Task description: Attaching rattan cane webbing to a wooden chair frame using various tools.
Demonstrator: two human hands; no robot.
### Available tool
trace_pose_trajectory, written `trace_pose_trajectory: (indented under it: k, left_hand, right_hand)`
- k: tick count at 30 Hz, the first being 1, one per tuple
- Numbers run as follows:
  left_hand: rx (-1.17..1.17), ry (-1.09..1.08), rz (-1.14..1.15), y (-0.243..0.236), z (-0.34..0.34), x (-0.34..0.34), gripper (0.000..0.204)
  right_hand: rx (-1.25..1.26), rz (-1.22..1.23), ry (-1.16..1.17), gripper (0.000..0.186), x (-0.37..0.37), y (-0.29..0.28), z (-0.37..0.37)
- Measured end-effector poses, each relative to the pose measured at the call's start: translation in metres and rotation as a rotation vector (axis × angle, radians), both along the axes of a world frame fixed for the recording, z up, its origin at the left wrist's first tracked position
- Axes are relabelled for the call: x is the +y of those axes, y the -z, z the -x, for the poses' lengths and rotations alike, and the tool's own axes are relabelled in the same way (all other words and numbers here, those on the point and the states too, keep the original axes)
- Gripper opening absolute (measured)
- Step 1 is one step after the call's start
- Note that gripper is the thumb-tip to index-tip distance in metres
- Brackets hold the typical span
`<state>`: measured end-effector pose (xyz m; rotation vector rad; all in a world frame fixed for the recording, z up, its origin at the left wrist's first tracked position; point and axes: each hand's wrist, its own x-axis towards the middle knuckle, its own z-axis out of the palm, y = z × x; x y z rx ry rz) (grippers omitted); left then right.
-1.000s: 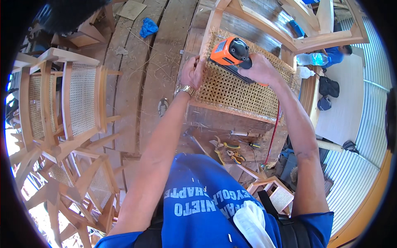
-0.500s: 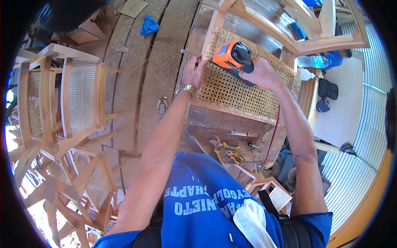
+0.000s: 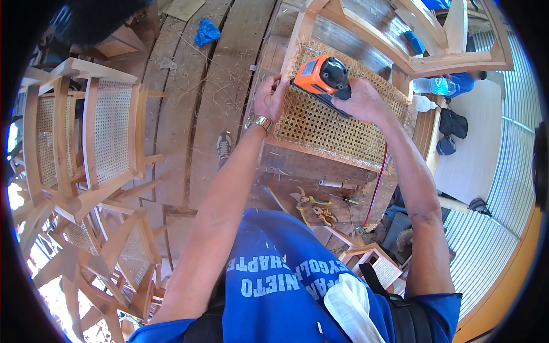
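My right hand (image 3: 364, 103) is wrapped round the handle of an orange and black staple gun (image 3: 316, 74). The tool's nose rests at the left edge of a woven cane seat panel (image 3: 326, 132), set in a light wooden chair frame (image 3: 305, 27). Wearing a gold watch, my left hand (image 3: 269, 104) grips the frame's left edge close beside the nose; some of its fingertips are hidden. Loose cane ends stick out along the panel's borders. A red air hose (image 3: 377, 186) hangs down past the seat's near right corner.
Pliers (image 3: 325, 215), pincers and a white roll (image 3: 337, 184) lie on the wooden surface near me. Several cane chairs (image 3: 111, 131) crowd the left. A water bottle (image 3: 437, 86) stands at the right, by a pale board (image 3: 472, 148). Blue plastic (image 3: 207, 32) lies on the planks.
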<state>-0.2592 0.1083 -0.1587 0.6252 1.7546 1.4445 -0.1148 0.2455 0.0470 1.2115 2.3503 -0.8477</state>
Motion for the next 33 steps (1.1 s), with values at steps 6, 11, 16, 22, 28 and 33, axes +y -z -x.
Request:
trace_pose_trajectory:
  k: [6,11,16,22,28,33]
  left_hand:
    - [0.011,-0.022,-0.002,0.001,-0.004,0.001,0.055]
    - [0.046,-0.028,-0.015,-0.005,-0.003,0.000,0.054]
    - [0.106,-0.024,-0.016,-0.002,-0.002,0.000,0.054]
    - [0.070,-0.029,-0.002,0.000,-0.003,0.001,0.056]
    - [0.041,-0.037,0.001,0.000,-0.003,0.000,0.056]
    - [0.030,-0.028,0.014,-0.006,-0.003,0.000,0.055]
  right_hand:
    - [-0.028,-0.011,0.011,0.039,-0.003,0.002,-0.002]
    - [-0.001,0.048,0.007,0.041,0.003,-0.002,-0.003]
    - [0.021,0.049,0.066,0.042,0.005,-0.001,-0.011]
    - [0.056,0.025,0.048,0.040,0.005,0.003,-0.017]
    - [-0.034,0.071,0.062,0.043,0.000,-0.007,-0.003]
    - [0.008,0.083,0.071,0.043,0.000,-0.002,-0.005]
